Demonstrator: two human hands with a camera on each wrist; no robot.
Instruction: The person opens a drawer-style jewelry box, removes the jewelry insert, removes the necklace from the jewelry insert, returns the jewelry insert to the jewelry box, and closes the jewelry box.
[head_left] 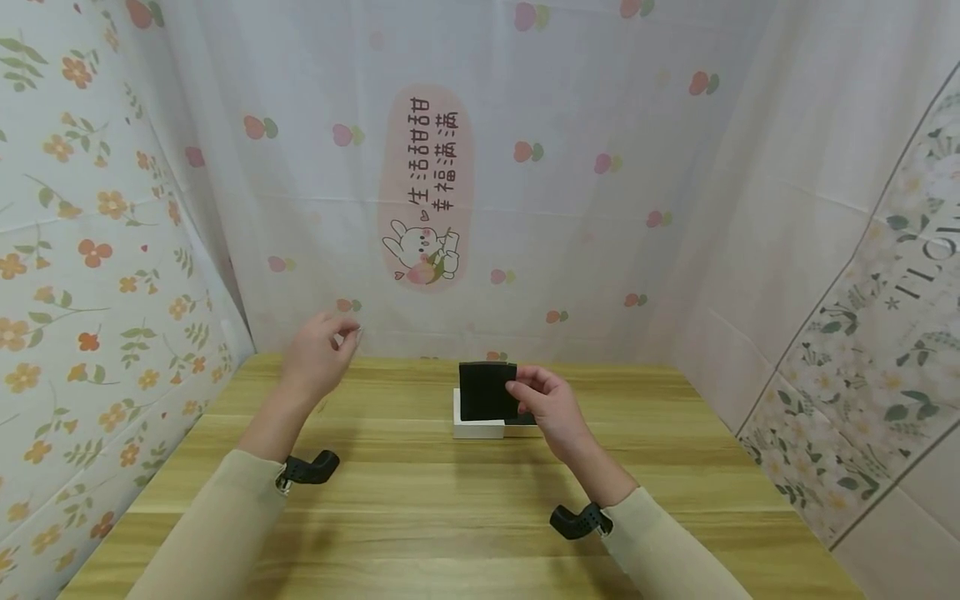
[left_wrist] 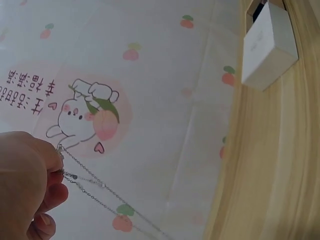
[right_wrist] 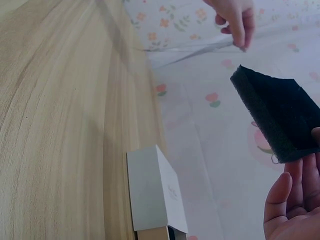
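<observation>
My left hand (head_left: pixel 315 357), raised above the left part of the table, pinches a thin silver chain necklace (left_wrist: pixel 103 185) between thumb and fingertips. In the left wrist view its strands run down to the right from the pinch and leave the frame. On the other side, my right hand (head_left: pixel 553 410) grips the right edge of a square black foam pad (head_left: pixel 486 393). The right wrist view shows the pad's thick, rough side (right_wrist: pixel 257 115) and flat face. Behind and below it, a small white box (head_left: pixel 478 430) sits on the table, partly hidden by pad and hand.
The box shows a tan inner part (right_wrist: pixel 152 234) with something dark at its opening. Wood-grain table (head_left: pixel 420 517) lies below both hands. A printed curtain (head_left: pixel 570 233) hangs at the table's back edge, with floral cloth (head_left: pixel 97 250) at the left.
</observation>
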